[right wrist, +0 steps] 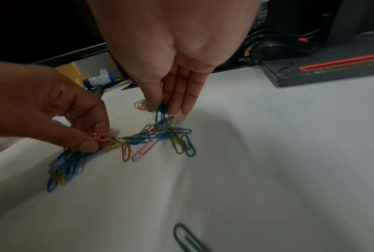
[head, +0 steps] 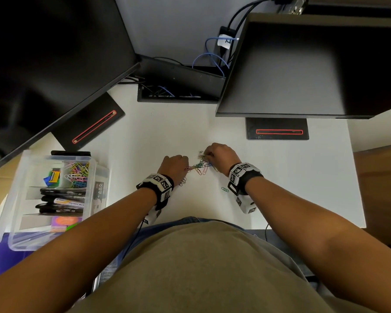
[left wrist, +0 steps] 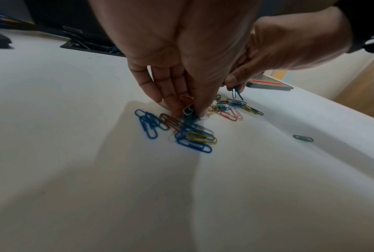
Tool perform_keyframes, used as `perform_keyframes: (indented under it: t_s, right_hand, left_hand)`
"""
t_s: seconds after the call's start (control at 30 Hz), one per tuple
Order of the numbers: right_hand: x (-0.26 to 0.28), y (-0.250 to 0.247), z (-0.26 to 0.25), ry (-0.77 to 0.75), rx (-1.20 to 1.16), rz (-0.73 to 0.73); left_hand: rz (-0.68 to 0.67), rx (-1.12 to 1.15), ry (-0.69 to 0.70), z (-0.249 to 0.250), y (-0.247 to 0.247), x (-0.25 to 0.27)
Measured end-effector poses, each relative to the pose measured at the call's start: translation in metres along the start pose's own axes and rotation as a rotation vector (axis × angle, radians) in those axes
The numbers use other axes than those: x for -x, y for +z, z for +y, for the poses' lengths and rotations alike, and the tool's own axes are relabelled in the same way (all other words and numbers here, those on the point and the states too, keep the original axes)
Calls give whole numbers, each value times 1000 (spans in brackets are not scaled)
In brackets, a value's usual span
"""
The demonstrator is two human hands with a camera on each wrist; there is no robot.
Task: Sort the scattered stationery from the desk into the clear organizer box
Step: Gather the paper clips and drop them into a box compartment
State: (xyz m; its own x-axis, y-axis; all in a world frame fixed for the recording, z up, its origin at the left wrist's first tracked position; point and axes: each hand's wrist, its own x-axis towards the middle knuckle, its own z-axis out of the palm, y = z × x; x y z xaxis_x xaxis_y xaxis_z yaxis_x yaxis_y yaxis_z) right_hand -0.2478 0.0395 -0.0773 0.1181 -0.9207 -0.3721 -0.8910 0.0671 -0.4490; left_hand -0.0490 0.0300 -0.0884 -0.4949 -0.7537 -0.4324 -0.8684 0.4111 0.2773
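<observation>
Several items, left to right: box, clips already inside (far left); our left hand pinching clips from the pile; right hand pinching others. Step: gathering. Next: carry handfuls to the box.

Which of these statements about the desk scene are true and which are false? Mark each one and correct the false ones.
1. Both hands are at the paper clip pile on the desk. True.
2. The clear organizer box sits beside the right hand. False: it stands at the desk's left edge, beyond the left hand.
3. One green paper clip lies apart from the pile. True.
4. The organizer holds no paper clips yet. False: one compartment already holds a heap of coloured clips.
5. The right hand rests flat and holds nothing. False: its fingertips pinch clips.
</observation>
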Motion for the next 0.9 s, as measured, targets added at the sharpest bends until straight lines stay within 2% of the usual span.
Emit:
perform_keyframes:
  t_s: [0.2,0.4,0.73,0.9]
  right_hand:
    - [5,-6,-3,51,-223,69]
    - [11,-8,-22,22,-349,116]
    - [0,-14,-101,-86,-400,157]
    - [-9,-17,-151,-143,-462,176]
  left_hand:
    - [49,161,-68,-2,-13,7]
    - [140,310,-137,-11,-34,22]
    - [357,492,-293,-52,-69,63]
    - [465,509,-355,-81,-88,92]
